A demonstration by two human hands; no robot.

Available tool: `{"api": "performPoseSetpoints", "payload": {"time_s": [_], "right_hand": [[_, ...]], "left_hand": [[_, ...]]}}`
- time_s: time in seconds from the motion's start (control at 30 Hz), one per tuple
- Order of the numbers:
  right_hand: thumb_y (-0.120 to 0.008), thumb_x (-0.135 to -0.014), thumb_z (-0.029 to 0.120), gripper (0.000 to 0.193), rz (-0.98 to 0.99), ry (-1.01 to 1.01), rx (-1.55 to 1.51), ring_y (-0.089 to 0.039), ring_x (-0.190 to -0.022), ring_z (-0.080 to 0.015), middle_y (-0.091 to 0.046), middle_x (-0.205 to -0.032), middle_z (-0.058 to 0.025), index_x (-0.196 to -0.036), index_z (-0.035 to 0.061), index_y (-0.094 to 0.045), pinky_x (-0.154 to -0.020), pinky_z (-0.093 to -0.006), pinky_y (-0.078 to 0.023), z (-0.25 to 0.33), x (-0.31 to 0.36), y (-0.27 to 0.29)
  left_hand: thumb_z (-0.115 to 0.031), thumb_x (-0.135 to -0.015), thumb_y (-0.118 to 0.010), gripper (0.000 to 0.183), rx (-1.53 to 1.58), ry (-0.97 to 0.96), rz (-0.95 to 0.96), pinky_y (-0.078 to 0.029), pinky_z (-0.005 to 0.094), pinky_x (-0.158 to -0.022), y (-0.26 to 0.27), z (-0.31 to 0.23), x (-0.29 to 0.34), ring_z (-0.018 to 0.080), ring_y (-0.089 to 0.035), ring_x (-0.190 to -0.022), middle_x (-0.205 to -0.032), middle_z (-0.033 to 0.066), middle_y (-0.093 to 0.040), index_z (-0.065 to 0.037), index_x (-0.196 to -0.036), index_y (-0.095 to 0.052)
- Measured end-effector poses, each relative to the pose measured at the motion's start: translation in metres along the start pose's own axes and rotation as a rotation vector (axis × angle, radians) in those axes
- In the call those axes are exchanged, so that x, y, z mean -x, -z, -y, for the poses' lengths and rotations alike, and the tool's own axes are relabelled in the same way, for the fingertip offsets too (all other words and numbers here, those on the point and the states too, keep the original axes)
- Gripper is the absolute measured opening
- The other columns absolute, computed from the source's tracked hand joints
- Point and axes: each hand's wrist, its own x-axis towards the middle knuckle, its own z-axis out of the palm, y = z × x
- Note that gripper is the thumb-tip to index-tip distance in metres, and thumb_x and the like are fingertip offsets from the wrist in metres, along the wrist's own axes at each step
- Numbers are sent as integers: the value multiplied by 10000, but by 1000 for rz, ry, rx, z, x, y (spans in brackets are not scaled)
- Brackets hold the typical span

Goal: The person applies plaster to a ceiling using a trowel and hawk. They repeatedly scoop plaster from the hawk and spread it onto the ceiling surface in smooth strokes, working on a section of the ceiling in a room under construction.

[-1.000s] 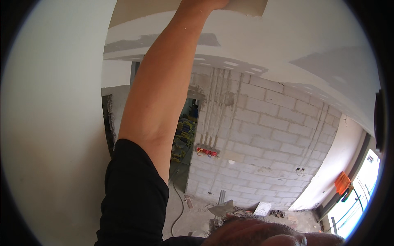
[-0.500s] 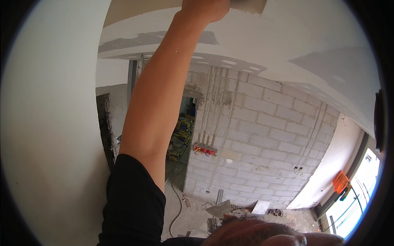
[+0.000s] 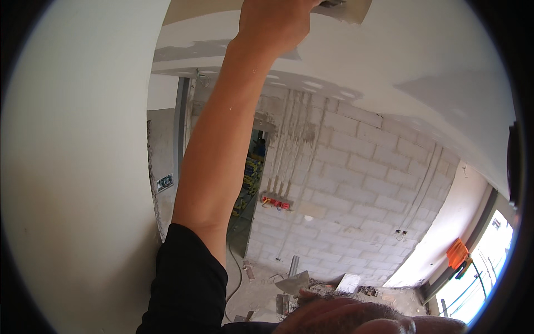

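My left arm, in a black short sleeve, reaches straight up from the lower left. My left hand [image 3: 275, 25] is closed around the handle of a wide flat filling blade [image 3: 349, 9] at the top edge of the view. The blade lies against the white plasterboard ceiling [image 3: 389, 61], beside a beige strip of the ceiling [image 3: 194, 8] and grey filler patches. My right hand is out of sight.
A smooth white wall [image 3: 72, 183] fills the left side. Ahead stands a bare grey block wall [image 3: 356, 189] with cable chases and red socket boxes [image 3: 275, 201], next to a doorway [image 3: 250, 183]. Rubble and tools lie on the floor [image 3: 289, 284]. A window [image 3: 478, 273] is at the lower right.
The view has tilted so my left hand, earlier cut off at the top edge, now shows fully. The blade stays against the ceiling and has shifted slightly.
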Motion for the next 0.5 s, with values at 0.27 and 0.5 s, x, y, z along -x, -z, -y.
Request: {"api": "performPoseSetpoints", "payload": {"time_s": [0.27, 0.5], "right_hand": [[-548, -1052, 470, 526, 2, 37, -17, -627, -814, -151, -696, -959, -56, -1171, -24, -684, -723, -326, -506, -7, 5, 11], [-538, -1058, 470, 482, 199, -30, -220, -612, -710, -140, -673, -865, -35, -1085, 14, -693, -636, -317, -485, -3, 17, 31]], "left_hand": [[-126, -935, -521, 289, -30, -38, -246, -475, 461, -887, -13, 19, -56, 239, -727, -981, -1043, 72, -769, -181, -1114, -742], [-161, -939, -534, 230, -159, -6, -164, -478, 474, -866, -35, 10, -74, 214, -733, -963, -975, 29, -771, -210, -1035, -737]]}}
